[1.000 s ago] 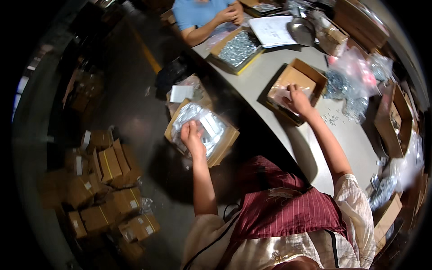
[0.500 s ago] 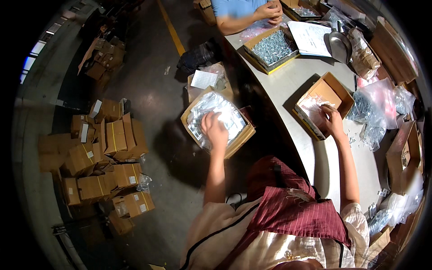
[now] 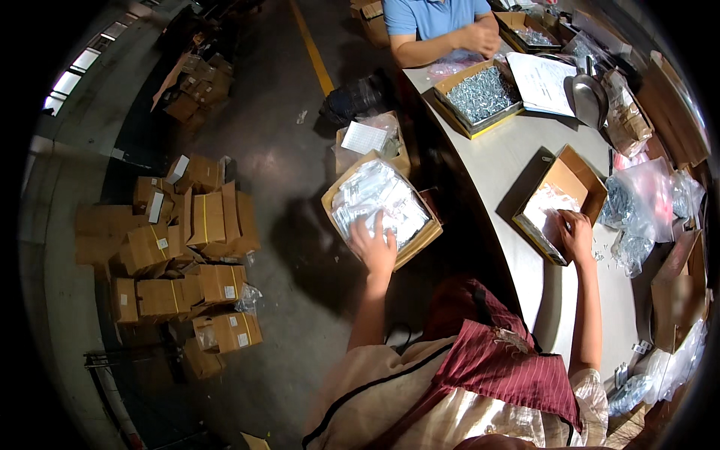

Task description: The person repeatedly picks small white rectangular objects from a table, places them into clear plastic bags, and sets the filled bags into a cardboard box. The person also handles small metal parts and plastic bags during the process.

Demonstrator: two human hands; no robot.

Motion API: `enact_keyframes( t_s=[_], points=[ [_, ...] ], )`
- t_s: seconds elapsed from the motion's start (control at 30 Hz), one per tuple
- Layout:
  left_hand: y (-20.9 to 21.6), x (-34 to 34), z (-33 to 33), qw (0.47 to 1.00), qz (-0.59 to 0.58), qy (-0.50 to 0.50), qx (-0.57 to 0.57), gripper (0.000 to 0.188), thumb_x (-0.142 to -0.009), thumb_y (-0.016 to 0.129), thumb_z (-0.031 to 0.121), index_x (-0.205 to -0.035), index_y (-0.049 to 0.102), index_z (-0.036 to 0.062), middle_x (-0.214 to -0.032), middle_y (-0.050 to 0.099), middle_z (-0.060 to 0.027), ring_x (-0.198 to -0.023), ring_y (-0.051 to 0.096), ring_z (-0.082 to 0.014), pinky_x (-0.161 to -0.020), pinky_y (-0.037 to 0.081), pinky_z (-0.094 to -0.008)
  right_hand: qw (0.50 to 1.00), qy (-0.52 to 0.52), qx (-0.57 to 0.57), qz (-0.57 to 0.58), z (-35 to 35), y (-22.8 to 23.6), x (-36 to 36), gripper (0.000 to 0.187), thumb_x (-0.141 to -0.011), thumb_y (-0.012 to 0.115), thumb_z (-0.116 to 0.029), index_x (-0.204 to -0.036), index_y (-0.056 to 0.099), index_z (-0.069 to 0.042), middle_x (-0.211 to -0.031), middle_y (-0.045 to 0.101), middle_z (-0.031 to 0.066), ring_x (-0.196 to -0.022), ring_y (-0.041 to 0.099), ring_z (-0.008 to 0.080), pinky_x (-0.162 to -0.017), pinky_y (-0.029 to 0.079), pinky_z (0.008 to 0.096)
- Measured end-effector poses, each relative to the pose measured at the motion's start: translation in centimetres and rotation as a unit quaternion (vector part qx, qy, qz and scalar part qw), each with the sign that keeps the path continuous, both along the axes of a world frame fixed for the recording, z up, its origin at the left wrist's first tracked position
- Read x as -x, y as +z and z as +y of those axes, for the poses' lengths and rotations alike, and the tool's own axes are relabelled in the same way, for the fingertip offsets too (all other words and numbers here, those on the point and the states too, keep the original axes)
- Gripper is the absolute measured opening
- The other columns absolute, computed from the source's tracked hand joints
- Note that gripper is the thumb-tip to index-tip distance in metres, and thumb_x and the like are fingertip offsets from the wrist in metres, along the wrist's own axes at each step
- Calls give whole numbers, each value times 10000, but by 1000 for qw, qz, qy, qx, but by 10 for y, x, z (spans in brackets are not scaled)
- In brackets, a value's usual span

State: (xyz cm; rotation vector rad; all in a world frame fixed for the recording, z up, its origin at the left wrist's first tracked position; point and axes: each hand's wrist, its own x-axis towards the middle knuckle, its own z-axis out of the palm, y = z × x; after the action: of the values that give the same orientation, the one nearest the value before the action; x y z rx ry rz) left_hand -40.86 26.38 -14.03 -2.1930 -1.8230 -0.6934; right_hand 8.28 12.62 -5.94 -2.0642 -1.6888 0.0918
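Note:
My left hand [image 3: 375, 246] is over the near side of a cardboard carton [image 3: 421, 240] filled with small flat silvery-clear packets [image 3: 379, 196]. Its fingers are spread on or just above the packets, with nothing seen in the grasp. On the table to the right, a shallow cardboard box [image 3: 586, 174] holds small clear plastic bags [image 3: 549, 201]. My right hand [image 3: 576, 234] reaches over its near right wall, fingers bent and drawn together at the bags. What those fingertips pinch, if anything, is hidden.
Across the table [image 3: 495, 169], a co-worker's hands [image 3: 480, 37] are near a box of small metal screws [image 3: 484, 94]. Papers [image 3: 541, 82], a metal scoop [image 3: 589, 101] and bagged hardware [image 3: 637, 199] lie on the right. Stacked cartons [image 3: 180, 255] stand on the floor at left.
The whole view has shifted, moving the scene right and down. My left hand has come toward the carton's near edge and its fingers have spread. My right hand stays at the plastic bags.

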Motion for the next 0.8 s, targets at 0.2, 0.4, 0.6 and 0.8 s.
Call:
enact_keyframes(
  t_s=[0.2, 0.4, 0.6, 0.8],
  points=[
    [2, 5, 49, 997, -51, 37, 45, 564, -953, 645, 319, -1504, 531, 271, -1592, 299, -207, -1480, 219, -496, -1097, 310, -702, 999, -21, 19, 23, 5, 1, 2, 231, -961, 651, -216, -1057, 736, -24, -1021, 736, 186, -959, 685, 385, -894, 515, 443],
    [28, -1, 162, 961, -37, 119, 246, 678, -948, 653, 272, -1579, 404, 274, -1642, 262, -192, -1515, 191, -478, -1118, 191, -805, 998, -20, 53, 33, 2, -1, -2, 232, -958, 642, -195, -1077, 723, -14, -1047, 724, 204, -967, 690, 408, -839, 539, 441],
    [-9, -31, 183, 976, -88, 67, 190, 686, -871, 672, 169, -1525, 463, 194, -1576, 354, -254, -1493, 275, -471, -1082, 217, -830, 999, -21, 29, 33, 8, -1, 5, 190, -971, 645, -162, -1051, 717, -5, -1019, 719, 208, -928, 688, 422, -801, 539, 454],
    [6, -31, 157, 973, -39, -36, 223, 783, -750, 708, 97, -1505, 502, 103, -1608, 278, -368, -1494, 285, -521, -1214, 288, -577, 999, -14, 37, 20, 5, 5, 8, 167, -979, 638, -146, -1014, 722, -5, -990, 719, 196, -897, 691, 410, -787, 539, 447]
  ],
)
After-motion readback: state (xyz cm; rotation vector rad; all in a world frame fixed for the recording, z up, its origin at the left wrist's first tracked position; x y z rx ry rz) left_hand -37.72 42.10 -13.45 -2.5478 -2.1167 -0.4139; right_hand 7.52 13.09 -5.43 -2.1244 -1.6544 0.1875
